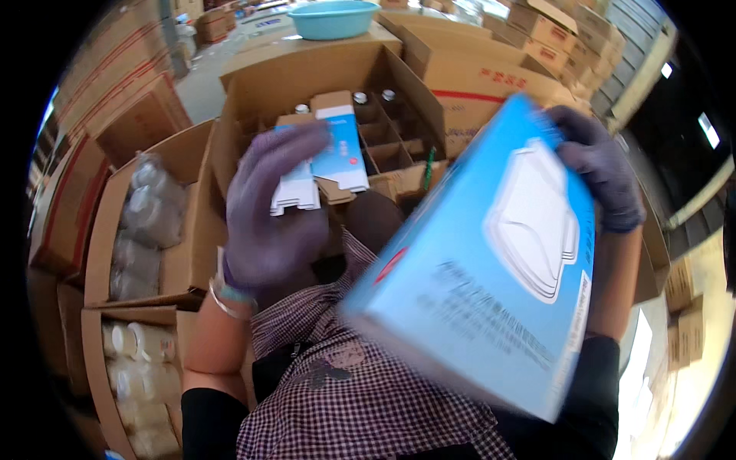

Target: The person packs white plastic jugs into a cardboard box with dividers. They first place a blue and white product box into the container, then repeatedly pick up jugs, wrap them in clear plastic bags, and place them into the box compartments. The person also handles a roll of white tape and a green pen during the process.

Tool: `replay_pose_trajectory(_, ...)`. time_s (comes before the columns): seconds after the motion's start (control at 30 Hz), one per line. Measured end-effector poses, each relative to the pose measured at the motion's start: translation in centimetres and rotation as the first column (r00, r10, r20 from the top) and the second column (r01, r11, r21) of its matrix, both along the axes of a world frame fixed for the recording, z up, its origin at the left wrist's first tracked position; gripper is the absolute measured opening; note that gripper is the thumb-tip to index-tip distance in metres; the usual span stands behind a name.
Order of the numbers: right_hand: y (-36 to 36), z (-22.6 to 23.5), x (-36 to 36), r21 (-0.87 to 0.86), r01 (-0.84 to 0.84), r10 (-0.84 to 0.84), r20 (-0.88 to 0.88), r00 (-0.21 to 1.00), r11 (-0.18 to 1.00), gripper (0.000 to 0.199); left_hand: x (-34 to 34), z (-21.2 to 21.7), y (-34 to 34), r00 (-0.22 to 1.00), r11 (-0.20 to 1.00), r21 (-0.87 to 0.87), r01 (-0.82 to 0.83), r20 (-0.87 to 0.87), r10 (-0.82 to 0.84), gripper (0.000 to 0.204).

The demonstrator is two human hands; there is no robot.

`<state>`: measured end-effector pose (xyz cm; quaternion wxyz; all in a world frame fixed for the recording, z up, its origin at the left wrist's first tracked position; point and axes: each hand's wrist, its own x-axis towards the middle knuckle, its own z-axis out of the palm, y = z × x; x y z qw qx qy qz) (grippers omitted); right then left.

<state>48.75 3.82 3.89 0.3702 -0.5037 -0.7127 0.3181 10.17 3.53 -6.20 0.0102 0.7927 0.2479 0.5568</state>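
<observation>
Blue box [491, 268]: large, flat, light blue, tilted and motion-blurred, closest to the lens; a white outline drawing of a lidded tray on its face. It covers much of the person's checked apron [360, 406] and hides the right side of the carton behind.

Right hand [602, 172]: purple glove, fingers curled over the blue box's upper far corner, gripping it.

Left hand [276, 207]: purple glove, bangle at the wrist, raised with back to the camera; fingers closed loosely on small folded blue-and-white cartons [326, 165], which stick out past the fingertips over the open carton.

Carton [253, 92]: open brown cardboard box with a divider grid; three bottle caps [360, 97] show in the cells along its far wall. Its near cells are blocked by the left hand and the small cartons.

Side boxes [103, 253]: two open cardboard boxes at the carton's left edge, holding bagged clear jars [146, 218].

Basin [333, 17]: turquoise, on a box beyond the carton's far edge.

Stacked boxes [548, 34]: brown, closed, at far right.
</observation>
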Motion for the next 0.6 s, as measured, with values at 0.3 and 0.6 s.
replay_pose_trajectory(0.3, -8.3, -7.7, 5.2, -0.391, 0.416, -0.244, 0.419, 0.875, 0.821, 0.041, -9.9, -20.3, 18.2, 0.311, 0.418, -0.235, -0.877, -0.943, 0.122, 0.118)
replay_pose_trajectory(0.6, -1.0, -40.0, -0.7, -0.319, 0.395, -0.016, 0.76, 0.649, 0.861, 0.04, -8.8, -24.8, 20.8, 0.307, 0.421, -0.245, -0.874, -0.948, 0.087, 0.096)
